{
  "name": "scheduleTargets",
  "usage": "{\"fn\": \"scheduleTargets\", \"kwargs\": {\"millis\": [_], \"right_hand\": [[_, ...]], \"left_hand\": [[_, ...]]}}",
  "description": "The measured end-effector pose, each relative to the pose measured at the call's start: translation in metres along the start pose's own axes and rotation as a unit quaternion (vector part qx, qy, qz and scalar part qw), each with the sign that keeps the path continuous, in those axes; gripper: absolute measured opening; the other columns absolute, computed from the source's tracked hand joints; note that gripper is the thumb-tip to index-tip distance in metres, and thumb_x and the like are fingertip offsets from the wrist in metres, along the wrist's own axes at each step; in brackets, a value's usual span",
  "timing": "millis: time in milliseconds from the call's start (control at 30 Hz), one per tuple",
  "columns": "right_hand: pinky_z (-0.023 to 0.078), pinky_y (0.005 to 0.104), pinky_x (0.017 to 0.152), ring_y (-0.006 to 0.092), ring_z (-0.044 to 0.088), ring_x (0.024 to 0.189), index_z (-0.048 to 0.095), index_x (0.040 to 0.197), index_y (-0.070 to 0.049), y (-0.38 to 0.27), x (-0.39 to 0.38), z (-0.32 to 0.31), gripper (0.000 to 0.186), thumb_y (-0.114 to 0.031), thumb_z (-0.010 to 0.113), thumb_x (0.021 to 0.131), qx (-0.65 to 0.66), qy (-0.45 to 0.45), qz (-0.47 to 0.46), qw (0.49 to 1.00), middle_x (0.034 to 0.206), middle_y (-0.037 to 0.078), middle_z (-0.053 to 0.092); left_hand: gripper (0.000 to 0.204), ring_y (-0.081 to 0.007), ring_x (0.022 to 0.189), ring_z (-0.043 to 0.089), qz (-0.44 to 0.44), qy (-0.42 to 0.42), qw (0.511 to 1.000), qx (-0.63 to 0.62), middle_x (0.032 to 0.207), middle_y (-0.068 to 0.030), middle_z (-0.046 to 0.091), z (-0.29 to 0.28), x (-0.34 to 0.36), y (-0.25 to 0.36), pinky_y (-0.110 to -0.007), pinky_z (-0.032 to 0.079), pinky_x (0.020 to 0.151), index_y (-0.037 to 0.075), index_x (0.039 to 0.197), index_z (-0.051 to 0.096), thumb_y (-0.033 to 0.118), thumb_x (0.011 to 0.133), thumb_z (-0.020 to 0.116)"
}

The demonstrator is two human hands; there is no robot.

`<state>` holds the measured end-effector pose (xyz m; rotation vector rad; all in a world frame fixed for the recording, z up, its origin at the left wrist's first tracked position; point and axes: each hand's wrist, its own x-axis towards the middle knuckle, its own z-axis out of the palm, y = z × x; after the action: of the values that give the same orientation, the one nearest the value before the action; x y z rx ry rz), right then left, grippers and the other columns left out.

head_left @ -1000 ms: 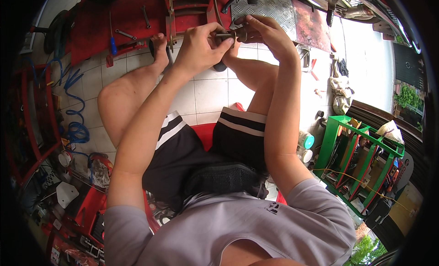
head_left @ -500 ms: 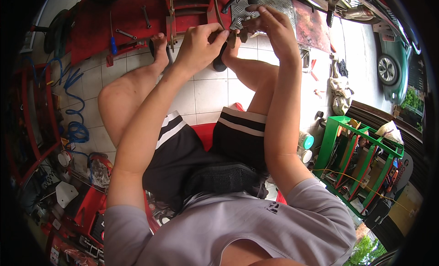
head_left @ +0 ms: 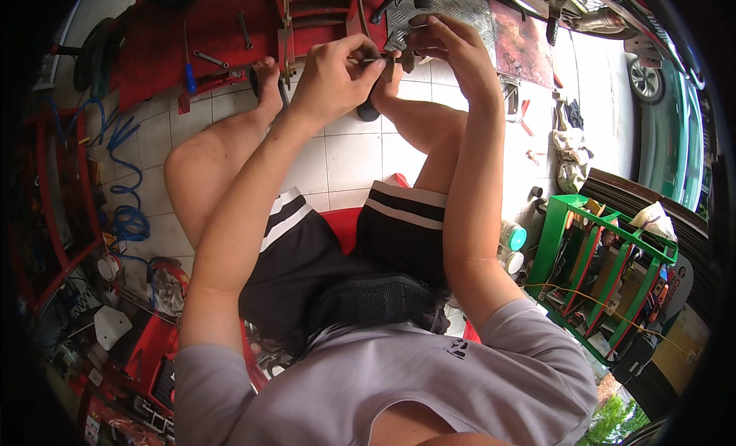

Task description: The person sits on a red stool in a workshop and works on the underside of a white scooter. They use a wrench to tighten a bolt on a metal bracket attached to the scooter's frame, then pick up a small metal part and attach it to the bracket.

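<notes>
In front of the red lift, I hold up a small, irregular dark metal part [head_left: 406, 60] between both hands. My right hand [head_left: 458, 51] is closed around it from the right, thumb and fingers bent over its upper end. My left hand [head_left: 333, 82] pinches a thin dark rod [head_left: 372, 60] between thumb and forefinger. That rod points toward the metal part; whether the two are joined is too small to tell. Past my left hand, a blue-handled screwdriver [head_left: 190, 76] and two wrenches, one flat [head_left: 211, 59] and one farther off [head_left: 244, 29], lie on the red platform.
The red platform [head_left: 153, 70] spans the far side, with a metal tread plate [head_left: 464, 16] at its right. A green rack [head_left: 563, 239] full of parts stands at right. A coiled blue air hose [head_left: 130, 220] lies at left. White floor tiles [head_left: 349, 158] show between my legs.
Both hands stay nearly in place, with the left fingers shifting slightly around the rod. Outside at the right, a teal car has moved nearer in the picture.
</notes>
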<state>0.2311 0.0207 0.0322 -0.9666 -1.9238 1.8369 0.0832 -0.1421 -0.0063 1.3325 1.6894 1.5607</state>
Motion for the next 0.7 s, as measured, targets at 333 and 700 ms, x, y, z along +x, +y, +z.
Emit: {"fn": "scheduleTargets", "kwargs": {"millis": [333, 700], "right_hand": [[0.051, 0.0310, 0.087, 0.0181, 0.068, 0.094, 0.065, 0.114, 0.001, -0.0014, -0.0017, 0.0031, 0.033, -0.028, 0.053, 0.101, -0.021, -0.019, 0.026, 0.999, 0.102, 0.010, 0.071], [0.051, 0.0308, 0.088, 0.0181, 0.068, 0.093, 0.065, 0.116, 0.000, -0.0009, -0.0029, 0.0032, 0.034, -0.028, 0.054, 0.101, -0.033, -0.012, 0.026, 0.999, 0.103, 0.010, 0.071]], "left_hand": [[0.019, -0.0074, 0.052, 0.059, 0.002, -0.012, 0.999, 0.051, 0.065, -0.0051, 0.066, -0.0037, -0.0018, 0.0055, -0.023, 0.045, 0.052, -0.001, 0.090, 0.067, 0.018, 0.091, 0.068], [0.023, -0.0064, 0.057, 0.058, -0.021, -0.016, 0.999, 0.040, 0.068, -0.0052, 0.067, -0.0036, -0.0011, 0.0041, -0.024, 0.044, 0.053, -0.002, 0.092, 0.069, 0.021, 0.092, 0.068]]}}
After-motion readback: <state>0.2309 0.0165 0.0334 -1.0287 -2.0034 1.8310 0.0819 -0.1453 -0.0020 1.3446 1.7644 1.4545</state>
